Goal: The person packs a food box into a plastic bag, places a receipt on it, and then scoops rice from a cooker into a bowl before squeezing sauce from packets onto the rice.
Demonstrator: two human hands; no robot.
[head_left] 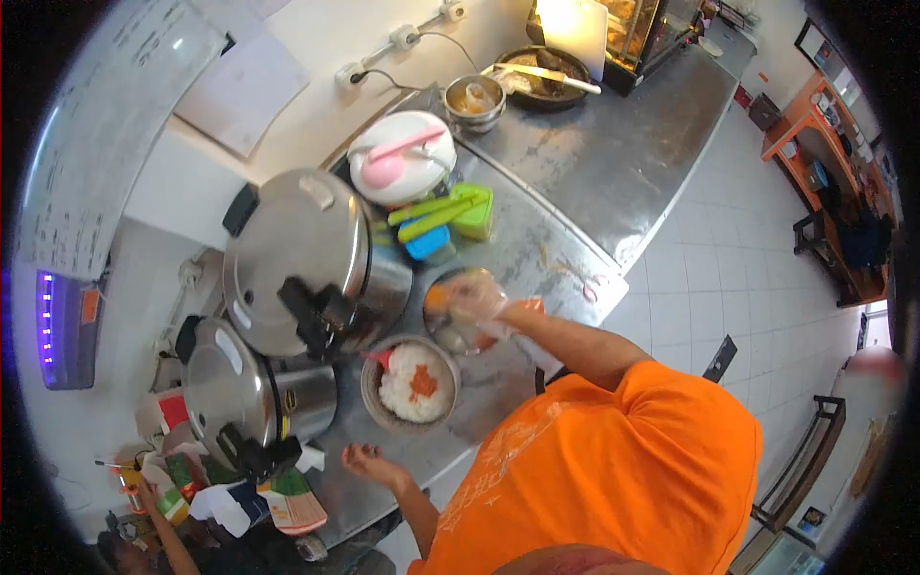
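Note:
My right hand (476, 299), in a clear plastic glove, reaches into a round metal bowl (443, 329) with orange contents. Its fingers look drawn together, but motion and the glove hide what they hold. Beside that bowl stands a larger round bowl (367, 398) of white rice (408, 368), with an orange-red topping (423, 384) near its middle. A red utensil (380, 358) rests at the rice bowl's edge. My left hand (372, 465) is bare, held near the counter's front edge below the rice bowl. Its fingers are apart and nothing shows in them.
Two large lidded steel cookers (297, 259) (230, 383) stand at the left. Behind are a white container (402, 144), green and blue tubs (471, 211) (426, 242), a metal bowl (474, 103) and a dark pan (546, 91). Another person's arm (168, 527) shows bottom left, near packets.

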